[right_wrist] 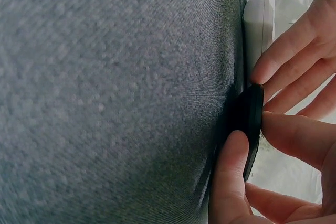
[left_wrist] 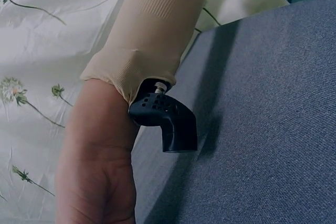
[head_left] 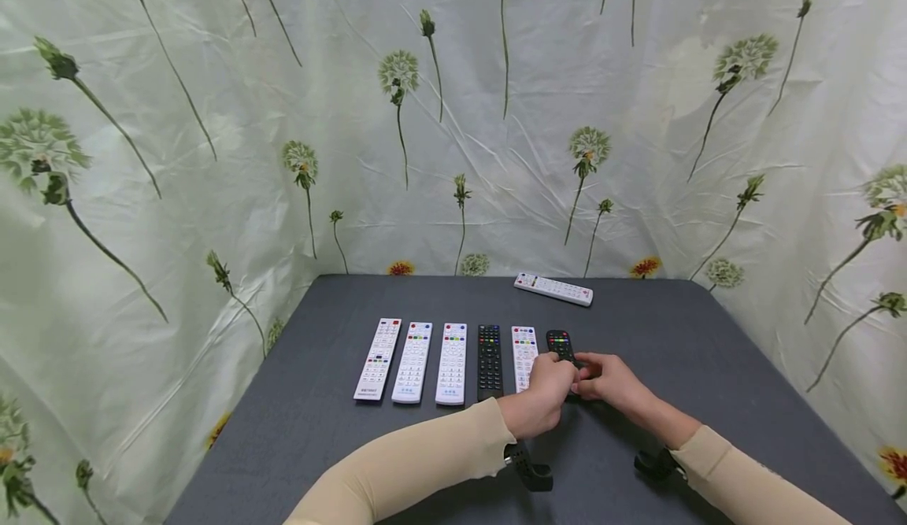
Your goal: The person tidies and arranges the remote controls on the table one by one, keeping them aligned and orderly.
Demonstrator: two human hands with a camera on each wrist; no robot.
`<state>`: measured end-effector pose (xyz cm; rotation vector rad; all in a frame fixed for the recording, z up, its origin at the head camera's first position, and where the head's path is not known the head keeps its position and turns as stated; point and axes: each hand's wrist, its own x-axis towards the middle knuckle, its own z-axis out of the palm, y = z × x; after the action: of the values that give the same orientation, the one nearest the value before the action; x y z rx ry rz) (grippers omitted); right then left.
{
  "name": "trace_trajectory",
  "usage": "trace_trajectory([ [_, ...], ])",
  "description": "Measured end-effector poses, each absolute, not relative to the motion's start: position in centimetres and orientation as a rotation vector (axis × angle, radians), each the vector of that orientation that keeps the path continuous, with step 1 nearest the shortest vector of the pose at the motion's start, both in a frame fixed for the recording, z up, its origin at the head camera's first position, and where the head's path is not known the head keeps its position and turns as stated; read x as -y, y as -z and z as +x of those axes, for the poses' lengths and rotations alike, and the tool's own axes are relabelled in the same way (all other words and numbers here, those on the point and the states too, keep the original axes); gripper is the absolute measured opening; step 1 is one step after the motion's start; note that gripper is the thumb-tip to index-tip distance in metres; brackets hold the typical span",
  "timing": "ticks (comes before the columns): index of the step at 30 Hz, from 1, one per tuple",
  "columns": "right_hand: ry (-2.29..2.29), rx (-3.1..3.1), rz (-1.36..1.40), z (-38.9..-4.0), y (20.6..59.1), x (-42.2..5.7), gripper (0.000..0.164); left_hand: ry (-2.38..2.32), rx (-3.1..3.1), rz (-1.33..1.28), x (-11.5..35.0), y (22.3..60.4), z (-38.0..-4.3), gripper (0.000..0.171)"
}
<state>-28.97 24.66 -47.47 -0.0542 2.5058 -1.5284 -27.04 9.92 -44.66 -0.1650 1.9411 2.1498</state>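
A black remote control with coloured buttons lies at the right end of a row, its near part hidden by both hands. My right hand pinches it; in the right wrist view the thumb presses its near end and another finger lies on its top. From the left side, my left hand touches its edge with fairly straight fingers. Just left of the hands lies a white remote. In the left wrist view, only my right wrist and palm show; fingers are out of frame.
Farther left in the row are a black remote and white remotes. Another white remote lies slantwise near the far edge of the dark grey table. A flowered curtain hangs behind.
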Motion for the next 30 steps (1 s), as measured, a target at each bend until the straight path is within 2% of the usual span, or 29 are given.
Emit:
trace_trajectory([
  [6, 1.547, -2.489, -0.063, -28.7, 47.7, -24.9, 0.069, -2.140, -1.958, -0.157, -10.0, 44.7, -26.9, 0.062],
  [13, 1.535, -2.485, -0.067, -28.6, 47.7, -25.1, 0.069, -2.152, -1.934, -0.139, -10.0, 44.9, -26.8, 0.066],
  [18, 1.502, -2.505, -0.052, -28.9, 46.6, -25.5, 0.061, -2.150, -1.976, -0.083, -9.8, 44.4, -27.2, 0.064],
  [23, 1.483, -2.537, -0.048, -30.0, 45.1, -26.1, 0.056, -2.150, -2.033, -0.020, -9.3, 43.4, -28.7, 0.056],
  [30, 1.492, -2.547, -0.019, -32.6, 43.7, -26.8, 0.055, -2.077, -2.250, 0.018, -7.9, 42.4, -32.2, 0.054],
])
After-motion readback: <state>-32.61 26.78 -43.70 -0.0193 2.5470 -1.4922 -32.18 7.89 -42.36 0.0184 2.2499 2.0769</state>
